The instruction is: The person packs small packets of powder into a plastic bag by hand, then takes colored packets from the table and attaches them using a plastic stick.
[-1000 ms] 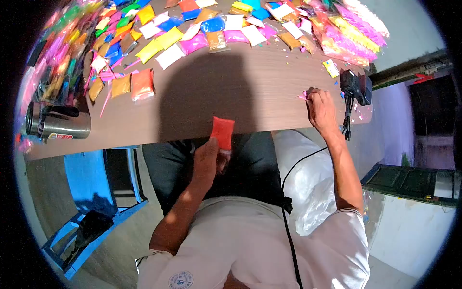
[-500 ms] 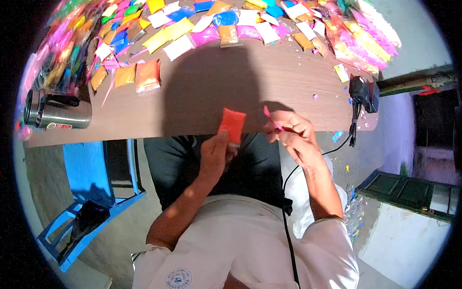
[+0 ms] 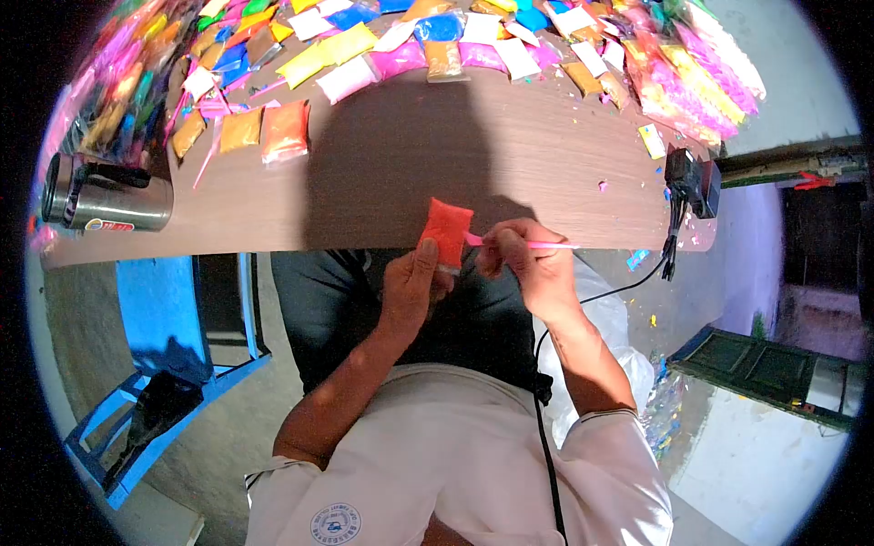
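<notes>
My left hand (image 3: 411, 284) is closed on the lower end of a small red packet (image 3: 447, 232), held upright just over the table's front edge. Between the thumb and fingers of my right hand (image 3: 528, 259) is a thin pink plastic stick (image 3: 551, 245), lying almost level. Its wider flat tip (image 3: 473, 239) points left and is at the packet's right edge; whether they touch I cannot tell. An orange-red packet (image 3: 286, 129) and a brown-orange packet (image 3: 240, 130) lie on the table (image 3: 401, 173) beyond my left hand.
Many coloured packets (image 3: 401, 60) spread along the far side of the table. Plastic-wrapped bundles stand at the left (image 3: 114, 105) and right (image 3: 696, 77). A metal mug (image 3: 127, 202) lies at the left edge, a black power adapter (image 3: 692, 177) at the right. A blue chair (image 3: 164, 318) is below left.
My right hand has moved left toward the red packet. The pink stick has turned from steeply slanted to nearly level, its flat tip now beside the packet.
</notes>
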{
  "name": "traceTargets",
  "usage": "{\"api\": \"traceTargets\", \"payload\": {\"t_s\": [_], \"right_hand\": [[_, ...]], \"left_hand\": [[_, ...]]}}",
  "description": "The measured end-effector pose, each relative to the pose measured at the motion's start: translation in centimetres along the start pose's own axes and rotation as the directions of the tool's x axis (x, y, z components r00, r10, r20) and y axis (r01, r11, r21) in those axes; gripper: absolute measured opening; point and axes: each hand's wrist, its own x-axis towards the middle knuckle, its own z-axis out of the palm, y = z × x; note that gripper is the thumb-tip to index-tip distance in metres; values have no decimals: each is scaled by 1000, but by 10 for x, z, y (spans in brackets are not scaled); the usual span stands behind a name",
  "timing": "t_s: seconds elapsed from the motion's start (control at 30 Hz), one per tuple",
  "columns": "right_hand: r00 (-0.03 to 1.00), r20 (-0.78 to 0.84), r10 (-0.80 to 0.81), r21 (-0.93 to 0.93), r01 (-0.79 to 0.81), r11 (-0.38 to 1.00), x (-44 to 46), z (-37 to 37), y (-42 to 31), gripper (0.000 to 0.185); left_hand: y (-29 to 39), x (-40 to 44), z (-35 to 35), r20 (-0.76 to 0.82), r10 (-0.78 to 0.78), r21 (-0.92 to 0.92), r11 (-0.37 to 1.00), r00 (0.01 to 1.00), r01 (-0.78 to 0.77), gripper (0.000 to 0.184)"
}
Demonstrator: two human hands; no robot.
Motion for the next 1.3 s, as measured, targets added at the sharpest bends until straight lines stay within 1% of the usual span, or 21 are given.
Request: {"api": "traceTargets", "payload": {"t_s": [0.03, 0.1, 0.13, 0.2, 0.23, 0.3, 0.33, 0.4, 0.5, 0.6, 0.73, 0.8, 0.83, 0.9, 0.93, 0.97, 1.03, 1.07, 1.2, 1.27, 1.3], "right_hand": [[1000, 1, 2, 0, -2, 1000, 3, 4, 3, 20], [999, -33, -27, -201, 20, 979, 7, 9, 9, 19], [999, -32, -27, -201, 20, 979, 8, 9, 10, 19], [981, -22, -190, -459, 159, 874, 10, 8, 11, 13], [982, -21, -189, -459, 159, 874, 11, 7, 11, 13], [945, 40, -326, -577, 288, 764, 13, 4, 9, 9], [944, 40, -326, -578, 288, 763, 14, 2, 10, 9], [887, 129, -444, -617, 422, 664, 15, 0, 14, 10], [850, 158, -503, -612, 484, 625, 17, -1, 15, 10], [807, 179, -563, -601, 543, 587, 20, 0, 21, 9], [808, 210, -551, -635, 541, 552, 36, -10, 22, 8], [771, 149, -619, -737, 504, 451, 46, -17, 19, 7], [771, 150, -619, -737, 504, 450, 45, -19, 17, 7], [837, 46, -546, -694, 419, 585, 47, -23, 12, 8], [815, 83, -573, -643, 483, 594, 46, -24, 10, 11], [819, 84, -568, -642, 480, 598, 42, -20, 11, 11], [775, 206, -597, -579, 588, 564, 37, -6, 9, 10], [801, 275, -531, -629, 568, 531, 35, -3, 9, 12], [826, 269, -496, -679, 528, 511, 52, -8, 10, 12], [791, 200, -578, -790, 479, 382, 64, -22, 18, 11], [789, 204, -579, -790, 482, 379, 62, -22, 13, 11]], "left_hand": [[0, 0, 0, -2, -1, -1, 1000, 1000, 1, 53], [0, 1, 1, -9, 7, -31, 999, 1000, -7, 53], [0, 1, 0, -10, 8, -32, 999, 1000, -8, 53], [0, 1, -2, 27, 19, -16, 1000, 999, -18, 52], [0, 1, -3, 26, 18, -16, 1000, 999, -18, 52], [0, 1, -3, 47, 12, 13, 1000, 999, -13, 52], [0, 1, -2, 47, 13, 12, 1000, 999, -14, 52], [-1, 1, 0, 55, -16, 77, 997, 998, 12, 53], [-3, 2, 2, 100, -18, -6, 1000, 995, 19, 53], [-1, 1, 4, 91, 6, 14, 1000, 996, -8, 53], [-3, 1, 3, 110, 34, 19, 999, 993, -36, 52], [-1, 2, 4, 123, 68, 40, 997, 990, -74, 52], [-4, 2, 4, 124, 69, 39, 996, 990, -74, 52], [-10, 6, 2, 126, 57, -21, 998, 990, -55, 52], [-11, 6, 0, 122, 57, -23, 998, 991, -54, 52], [-13, 5, -1, 126, 48, -11, 999, 991, -47, 52], [-11, 3, -1, 133, 41, 2, 999, 990, -41, 52], [-7, 3, 0, 134, 39, 17, 999, 990, -41, 52], [7, 1, 0, 145, 12, 64, 998, 989, -22, 54], [6, 2, 0, 138, 23, 53, 998, 990, -30, 54], [6, 3, 0, 133, 30, 42, 998, 991, -36, 55]]}}
